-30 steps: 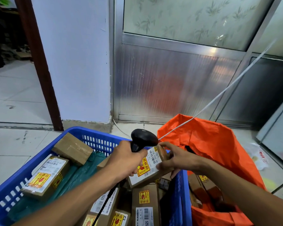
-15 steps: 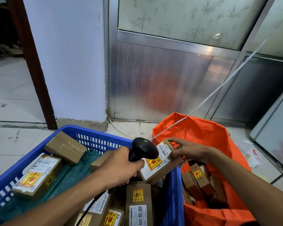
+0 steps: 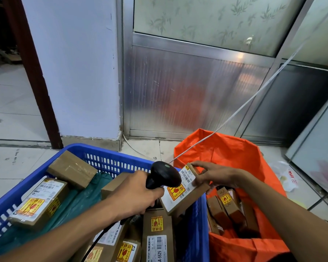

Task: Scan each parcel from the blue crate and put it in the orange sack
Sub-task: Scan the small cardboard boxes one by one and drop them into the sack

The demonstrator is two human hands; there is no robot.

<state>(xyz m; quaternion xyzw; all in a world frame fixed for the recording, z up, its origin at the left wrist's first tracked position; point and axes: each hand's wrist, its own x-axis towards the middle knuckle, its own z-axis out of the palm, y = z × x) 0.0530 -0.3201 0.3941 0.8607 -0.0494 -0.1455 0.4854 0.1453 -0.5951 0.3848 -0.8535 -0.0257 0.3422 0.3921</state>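
Note:
My left hand (image 3: pixel 134 193) grips a black handheld scanner (image 3: pixel 164 176) over the blue crate (image 3: pixel 110 159). The scanner head points at the white label of a small cardboard parcel (image 3: pixel 182 193). That parcel is tilted above the crate's right rim, held at its far end by my right hand (image 3: pixel 216 175). Several more labelled cardboard parcels lie in the crate, among them one (image 3: pixel 40 203) at the left and one (image 3: pixel 157 235) under the held parcel. The orange sack (image 3: pixel 231 156) stands open to the right of the crate, with several parcels (image 3: pixel 229 207) inside.
A green plastic bag (image 3: pixel 80 201) lies in the crate among the boxes. A white cord (image 3: pixel 235 114) runs diagonally from the scanner area up to the right. A white wall, a metal-framed door panel (image 3: pixel 187 87) and tiled floor lie beyond. A crumpled plastic wrapper (image 3: pixel 288 176) lies on the floor at right.
My right hand has carried the parcel rightward, from over the crate to its right rim beside the sack. The scanner followed, its head now over the label.

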